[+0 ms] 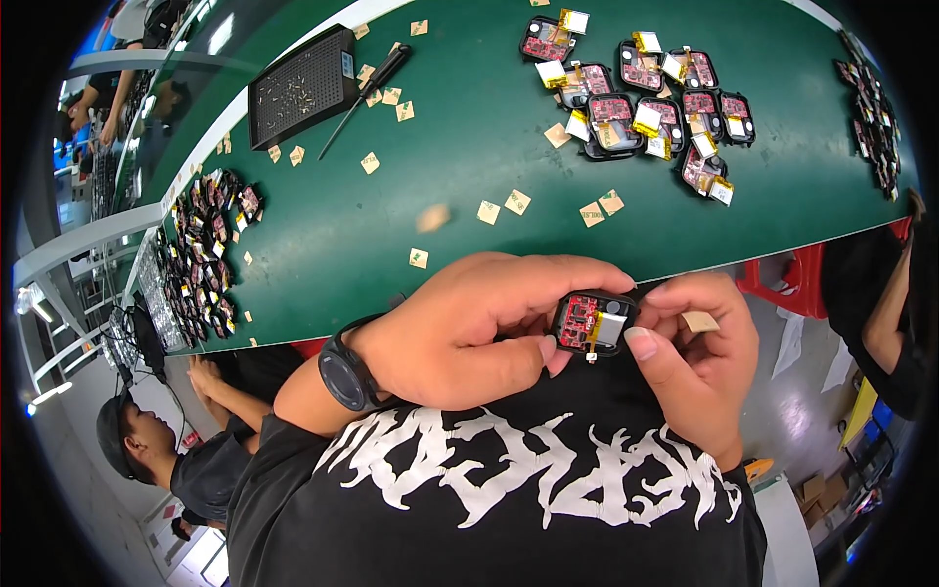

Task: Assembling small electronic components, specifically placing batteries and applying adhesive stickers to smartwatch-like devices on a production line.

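Observation:
My left hand [479,328], with a black watch on its wrist, grips a small black electronic device casing [560,331]. The open side of the casing faces up and shows a red circuit board [579,321] and a silver battery with yellow tape [608,329]. My right hand [699,357] is curled at the casing's right edge, thumb and forefinger against it. A small beige paper square [698,322] lies against its curled fingers; how it is held is hard to see. A blurred beige piece [432,217] appears over the table beyond my left hand.
On the green table [469,127] lie several open devices [641,64] at the far right and a heap [201,259] at the left. A black tray of small parts [298,88], a screwdriver [386,73] and scattered paper squares [517,202] lie farther off. Another person [186,450] sits at left.

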Demonstrator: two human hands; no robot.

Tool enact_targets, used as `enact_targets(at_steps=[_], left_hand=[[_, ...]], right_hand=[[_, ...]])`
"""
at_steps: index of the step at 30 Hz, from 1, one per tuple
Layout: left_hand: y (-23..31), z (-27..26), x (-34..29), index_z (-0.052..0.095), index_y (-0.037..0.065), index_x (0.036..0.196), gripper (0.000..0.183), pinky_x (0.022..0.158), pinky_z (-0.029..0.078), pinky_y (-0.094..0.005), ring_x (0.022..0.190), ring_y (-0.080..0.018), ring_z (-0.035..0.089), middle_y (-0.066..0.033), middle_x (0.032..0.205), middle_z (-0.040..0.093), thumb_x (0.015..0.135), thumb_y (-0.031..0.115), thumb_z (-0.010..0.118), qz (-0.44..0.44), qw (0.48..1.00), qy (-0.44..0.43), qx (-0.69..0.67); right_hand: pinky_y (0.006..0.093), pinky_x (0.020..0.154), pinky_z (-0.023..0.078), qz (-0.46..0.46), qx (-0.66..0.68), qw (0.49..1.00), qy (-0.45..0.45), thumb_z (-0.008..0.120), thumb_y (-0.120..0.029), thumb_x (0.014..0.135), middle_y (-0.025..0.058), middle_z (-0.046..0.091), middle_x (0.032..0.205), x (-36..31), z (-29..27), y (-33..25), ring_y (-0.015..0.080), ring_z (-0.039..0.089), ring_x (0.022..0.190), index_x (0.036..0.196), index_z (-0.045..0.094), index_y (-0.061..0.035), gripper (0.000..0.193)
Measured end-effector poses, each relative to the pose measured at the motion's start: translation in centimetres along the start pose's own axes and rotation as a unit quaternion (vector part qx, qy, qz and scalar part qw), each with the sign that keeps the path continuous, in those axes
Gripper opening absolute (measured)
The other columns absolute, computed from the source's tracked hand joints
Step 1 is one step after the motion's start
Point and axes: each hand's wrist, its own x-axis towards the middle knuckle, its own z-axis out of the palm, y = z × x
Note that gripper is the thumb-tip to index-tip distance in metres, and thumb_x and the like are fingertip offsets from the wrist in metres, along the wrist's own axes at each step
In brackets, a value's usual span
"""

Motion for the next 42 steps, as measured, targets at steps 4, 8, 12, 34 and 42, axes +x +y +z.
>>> enact_targets(at_steps=[4, 8, 12, 34, 42], left_hand=[[-0.8, 0.4, -0.1, 0.046, -0.003, 0.146, 0.058, 0.063, 0.046, -0.0218, 0.074, -0.0090, 0.059, -0.0064, 0.094, 0.066, 0.089, 0.002, 0.052, 0.007, 0.999, 0.015, -0.046], [0.0, 0.1, -0.1, 0.043, -0.005, 0.147, 0.058, 0.059, 0.043, -0.0192, 0.074, -0.0069, 0.057, -0.0074, 0.096, 0.065, 0.090, 0.000, 0.052, -0.048, 0.993, -0.003, -0.109], [0.5, -0.2, -0.2, 0.043, -0.007, 0.146, 0.059, 0.058, 0.042, -0.0181, 0.074, -0.0051, 0.056, -0.0078, 0.097, 0.066, 0.089, -0.001, 0.053, -0.072, 0.987, -0.014, -0.143], [0.4, 1.0, -1.3, 0.044, -0.005, 0.146, 0.059, 0.067, 0.047, -0.0216, 0.079, -0.0087, 0.058, -0.0068, 0.098, 0.063, 0.088, 0.001, 0.050, -0.011, 0.998, 0.048, -0.037], [0.4, 1.0, -1.1, 0.047, -0.006, 0.144, 0.060, 0.072, 0.050, -0.0247, 0.081, -0.0109, 0.060, -0.0080, 0.100, 0.063, 0.084, -0.004, 0.046, 0.021, 0.995, 0.035, 0.086]], right_hand=[[0.0208, 0.052, 0.036, -0.084, -0.058, 0.995, 0.002, 0.073, 0.003, 0.084, 0.0057, 0.064, 0.085, 0.5, -0.2, 0.0, 0.0035, 0.047, 0.060, 0.109, 0.060, 0.0002, 0.028], [0.0259, 0.050, 0.037, -0.145, -0.201, 0.969, -0.001, 0.075, -0.005, 0.082, 0.0069, 0.062, 0.077, 0.7, -1.0, -1.1, 0.0120, 0.048, 0.055, 0.093, 0.063, -0.0003, 0.017], [0.0306, 0.047, 0.033, -0.164, -0.251, 0.954, -0.009, 0.081, -0.016, 0.077, 0.0044, 0.057, 0.064, -0.1, -2.5, -1.6, 0.0193, 0.046, 0.050, 0.070, 0.059, -0.0041, 0.026], [0.0275, 0.043, 0.040, -0.343, -0.443, 0.826, -0.060, 0.073, -0.002, 0.057, 0.0145, 0.062, 0.083, -0.4, -0.6, -4.1, 0.0205, 0.056, 0.057, 0.091, 0.069, 0.0084, 0.035], [0.0276, 0.043, 0.043, -0.330, -0.488, 0.804, -0.086, 0.070, -0.005, 0.057, 0.0148, 0.060, 0.083, -0.3, -0.3, -4.5, 0.0206, 0.055, 0.056, 0.089, 0.068, 0.0096, 0.035]])
